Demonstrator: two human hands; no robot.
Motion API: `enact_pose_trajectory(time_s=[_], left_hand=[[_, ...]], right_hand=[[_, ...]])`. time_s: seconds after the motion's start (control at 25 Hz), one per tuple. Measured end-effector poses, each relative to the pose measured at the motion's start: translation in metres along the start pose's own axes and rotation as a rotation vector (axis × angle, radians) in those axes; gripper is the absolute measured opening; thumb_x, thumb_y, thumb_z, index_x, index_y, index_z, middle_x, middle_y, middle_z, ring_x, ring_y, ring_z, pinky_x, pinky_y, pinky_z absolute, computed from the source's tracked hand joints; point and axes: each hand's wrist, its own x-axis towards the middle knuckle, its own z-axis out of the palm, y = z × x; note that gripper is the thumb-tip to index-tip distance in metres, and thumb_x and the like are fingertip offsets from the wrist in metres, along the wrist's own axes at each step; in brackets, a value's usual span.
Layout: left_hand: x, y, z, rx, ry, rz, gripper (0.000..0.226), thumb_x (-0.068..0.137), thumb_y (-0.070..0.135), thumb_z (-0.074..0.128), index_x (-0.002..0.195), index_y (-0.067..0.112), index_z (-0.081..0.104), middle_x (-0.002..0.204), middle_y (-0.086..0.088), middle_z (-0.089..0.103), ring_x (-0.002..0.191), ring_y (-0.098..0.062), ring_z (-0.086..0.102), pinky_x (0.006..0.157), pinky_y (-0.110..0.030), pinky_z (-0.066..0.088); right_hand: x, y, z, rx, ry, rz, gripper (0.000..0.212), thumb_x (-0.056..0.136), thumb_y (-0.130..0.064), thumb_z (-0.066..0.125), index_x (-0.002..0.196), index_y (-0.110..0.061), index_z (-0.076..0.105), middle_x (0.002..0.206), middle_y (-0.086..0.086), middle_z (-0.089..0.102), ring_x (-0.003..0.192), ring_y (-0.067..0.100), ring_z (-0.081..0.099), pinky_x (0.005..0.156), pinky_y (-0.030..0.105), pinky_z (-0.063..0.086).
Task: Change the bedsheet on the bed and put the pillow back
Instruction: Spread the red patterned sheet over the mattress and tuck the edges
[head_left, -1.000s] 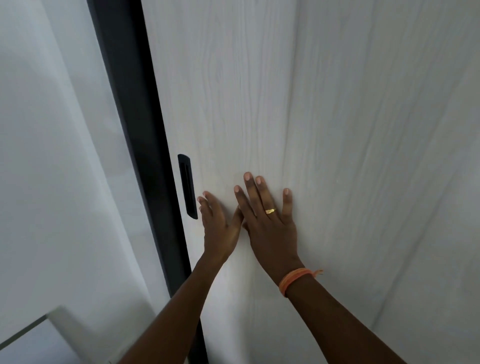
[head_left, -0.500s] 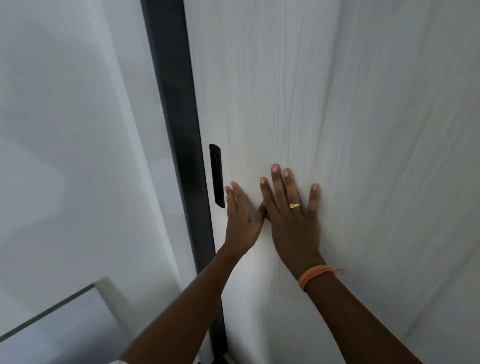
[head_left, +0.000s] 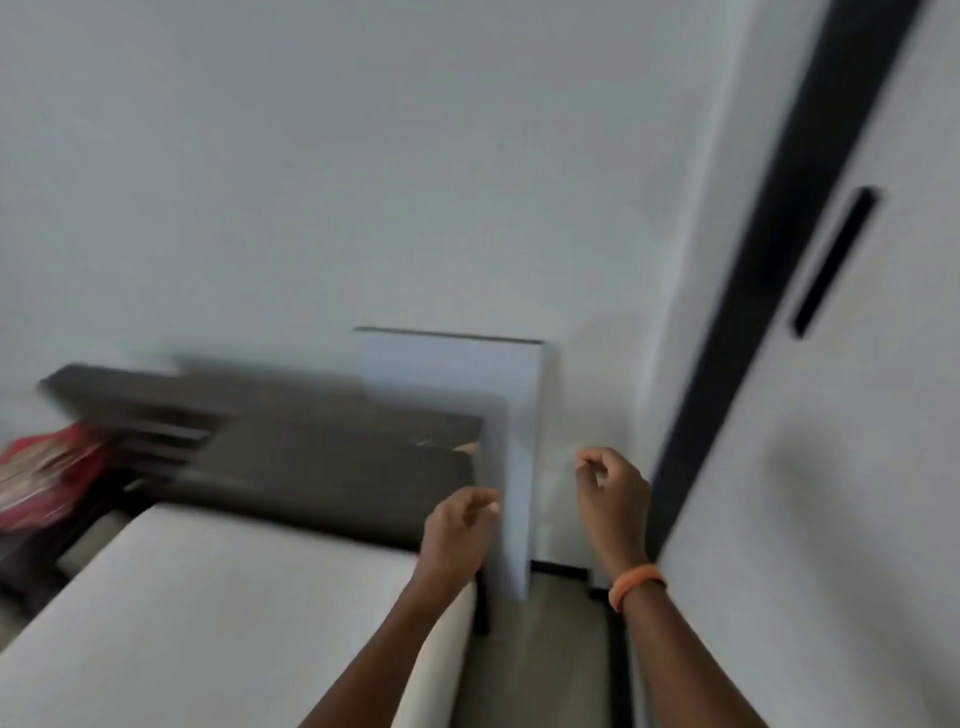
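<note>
Both hands have come off the pale door (head_left: 857, 467) they were pressed flat against half a second ago, and the view has swung left to the bed. Largest in sight is the plain wall (head_left: 363, 156), then the door at the right with its black frame strip (head_left: 769, 291) and slot handle (head_left: 834, 262). Below lies the bed's bare white mattress (head_left: 208, 613), no sheet that I can make out, against a dark headboard (head_left: 322, 452). A white panel (head_left: 498, 415) stands between the headboard and the wall corner, blocking that end. Something red and patterned (head_left: 47, 473) sits blurred at the far left; I cannot tell what it is. The left hand (head_left: 457, 530) hangs over the mattress corner, fingers loosely curled, its grip empty. The right hand (head_left: 613, 499), an orange band (head_left: 636, 584) at its wrist, is curled likewise and holds nothing.
</note>
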Motion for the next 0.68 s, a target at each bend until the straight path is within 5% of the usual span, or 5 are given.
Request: enact_pose_trajectory(time_s=[0.16, 0.36, 0.48, 0.68], left_hand=[[-0.145, -0.075, -0.129, -0.131, 0.495, -0.344, 0.011, 0.095, 0.02, 0.063, 0.091, 0.023, 0.072, 0.085, -0.001, 0.073, 0.077, -0.016, 0.067, 0.067, -0.033, 0.053], [-0.357, -0.113, -0.233, -0.4, 1.107, -0.494, 0.013, 0.097, 0.017, 0.059, 0.099, 0.01, 0.07, 0.093, -0.005, 0.073, 0.078, -0.02, 0.066, 0.069, -0.034, 0.051], [-0.444, -0.123, -0.251, -0.469, 1.208, -0.563, 0.015, 0.098, 0.018, 0.059, 0.102, 0.008, 0.069, 0.097, -0.006, 0.072, 0.079, -0.022, 0.066, 0.07, -0.034, 0.051], [-0.698, -0.145, -0.302, -0.631, 1.629, -0.591, 0.012, 0.098, 0.02, 0.059, 0.096, 0.01, 0.066, 0.096, -0.005, 0.071, 0.078, -0.02, 0.063, 0.07, -0.033, 0.049]], right_hand=[[-0.129, -0.047, 0.111, 0.414, -0.504, 0.318, 0.017, 0.083, 0.0, 0.061, 0.078, -0.015, 0.068, 0.076, 0.008, 0.072, 0.083, 0.031, 0.07, 0.064, 0.026, 0.048], [-0.322, -0.111, 0.155, 0.373, -1.014, 0.446, 0.011, 0.088, -0.007, 0.057, 0.091, -0.012, 0.066, 0.083, 0.007, 0.073, 0.072, 0.014, 0.066, 0.057, 0.026, 0.037], [-0.394, -0.12, 0.164, 0.362, -1.031, 0.476, 0.009, 0.089, -0.008, 0.058, 0.089, -0.012, 0.066, 0.079, 0.007, 0.07, 0.066, 0.014, 0.061, 0.056, 0.026, 0.034], [-0.663, -0.174, 0.153, 0.262, -1.391, 0.486, 0.007, 0.089, -0.014, 0.058, 0.082, -0.013, 0.062, 0.076, 0.004, 0.067, 0.064, 0.015, 0.058, 0.059, 0.027, 0.032]])
